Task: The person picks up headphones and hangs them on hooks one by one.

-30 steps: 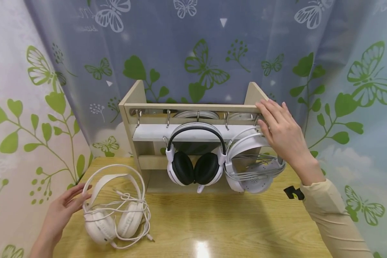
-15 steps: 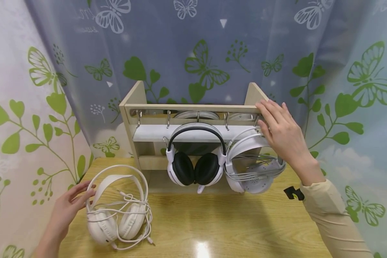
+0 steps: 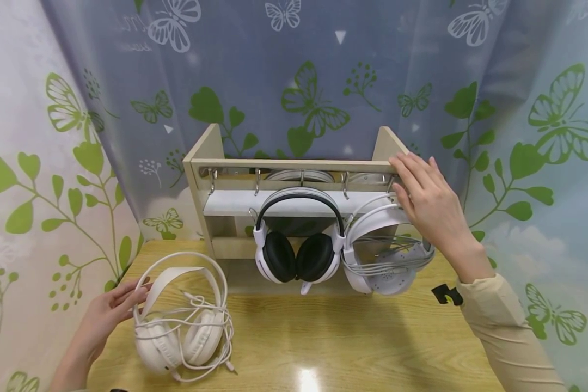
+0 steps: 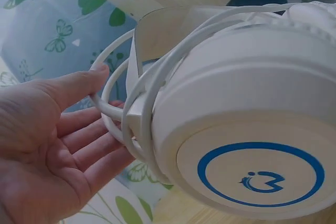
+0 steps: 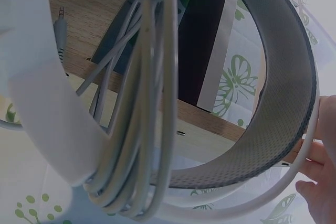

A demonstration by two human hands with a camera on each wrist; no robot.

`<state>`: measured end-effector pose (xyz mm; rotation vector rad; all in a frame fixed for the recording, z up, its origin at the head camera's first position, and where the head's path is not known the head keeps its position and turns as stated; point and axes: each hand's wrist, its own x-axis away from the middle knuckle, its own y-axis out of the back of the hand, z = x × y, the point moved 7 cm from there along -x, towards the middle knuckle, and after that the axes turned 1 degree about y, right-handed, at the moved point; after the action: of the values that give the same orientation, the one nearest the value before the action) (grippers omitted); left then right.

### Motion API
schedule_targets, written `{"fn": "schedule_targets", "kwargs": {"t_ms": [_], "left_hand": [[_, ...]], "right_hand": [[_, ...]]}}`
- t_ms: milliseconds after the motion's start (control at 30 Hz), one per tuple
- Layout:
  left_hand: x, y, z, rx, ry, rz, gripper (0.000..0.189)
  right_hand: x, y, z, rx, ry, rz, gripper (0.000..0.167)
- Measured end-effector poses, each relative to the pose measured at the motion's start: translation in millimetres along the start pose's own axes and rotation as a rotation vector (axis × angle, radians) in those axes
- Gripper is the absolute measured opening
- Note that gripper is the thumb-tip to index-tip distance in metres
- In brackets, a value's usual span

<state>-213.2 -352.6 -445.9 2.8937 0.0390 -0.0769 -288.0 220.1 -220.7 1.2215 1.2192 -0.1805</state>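
My left hand [image 3: 110, 310] pinches the outer headband tube of white headphones [image 3: 157, 345] at the table's left, thumb in front and fingers behind. Their white cable is wound loosely around the ear cups. The left wrist view shows a blue ring logo on the nearer ear cup [image 4: 252, 124]. My right hand [image 3: 428, 198] rests on the top right corner of a wooden rack [image 3: 294, 163], fingers fairly straight. Below it hang white headphones with a bundled grey cable [image 3: 387, 267], partly hidden by the hand. Beside them hang white headphones with black pads [image 3: 299, 256].
Several metal hooks [image 3: 257, 181] line the rack's front bar, above a white shelf [image 3: 235, 202]. A small black piece [image 3: 446, 294] lies on the wooden table [image 3: 323, 337] at the right. Butterfly-print curtains [image 3: 323, 81] enclose the back and sides.
My left hand and the white headphones it holds have shifted slightly to the right. My right hand stays on the rack, and the hanging headphones have not moved.
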Motion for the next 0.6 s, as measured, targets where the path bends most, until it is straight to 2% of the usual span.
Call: {"fn": "schedule_targets", "kwargs": {"t_ms": [233, 433, 600], "left_hand": [[3.4, -5.6, -5.6, 0.024, -0.098, -0.006, 0.054], [7.3, -4.8, -8.9, 0.005, -0.154, -0.040, 0.033], [10.4, -4.1, -17.7, -0.010, -0.189, -0.062, 0.036]], "right_hand": [[0.3, -0.2, -0.9, 0.003, 0.000, 0.002, 0.047], [0.7, -1.0, -0.9, -0.001, 0.002, 0.000, 0.047], [0.8, -1.2, -1.0, -0.006, -0.001, 0.002, 0.047]]}}
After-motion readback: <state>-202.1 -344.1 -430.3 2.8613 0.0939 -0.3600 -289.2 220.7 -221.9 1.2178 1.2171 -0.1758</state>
